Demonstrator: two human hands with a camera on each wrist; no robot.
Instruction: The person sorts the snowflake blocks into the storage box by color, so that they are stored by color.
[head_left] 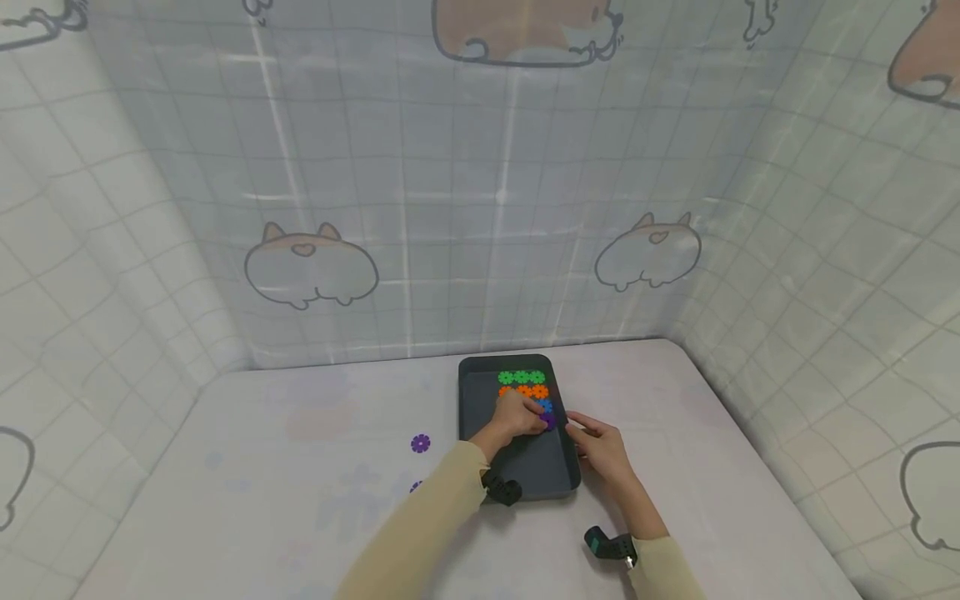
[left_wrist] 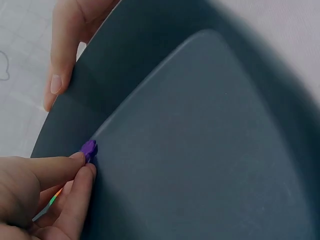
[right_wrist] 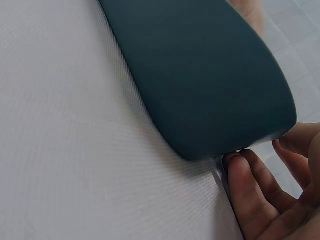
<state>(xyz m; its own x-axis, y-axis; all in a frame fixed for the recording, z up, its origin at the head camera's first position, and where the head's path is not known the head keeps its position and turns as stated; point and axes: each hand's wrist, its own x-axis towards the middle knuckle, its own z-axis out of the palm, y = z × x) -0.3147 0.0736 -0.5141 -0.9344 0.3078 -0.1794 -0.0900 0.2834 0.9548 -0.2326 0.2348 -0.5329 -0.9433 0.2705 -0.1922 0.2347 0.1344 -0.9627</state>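
Observation:
My left hand is inside the dark grey tray. Between thumb and fingers it pinches a purple flower-shaped disc, close against the tray's right wall. Above the hand lie a row of green flower discs, a row of orange ones and a blue one; the hand partly covers the orange and blue discs. My right hand is at the tray's right side, its fingers touching the outside of the wall; the right wrist view shows the fingers bent lightly beside it.
A loose purple flower disc lies on the white tabletop left of the tray. Another purple disc is mostly hidden by the left sleeve. Patterned curtains enclose the back and sides of the table.

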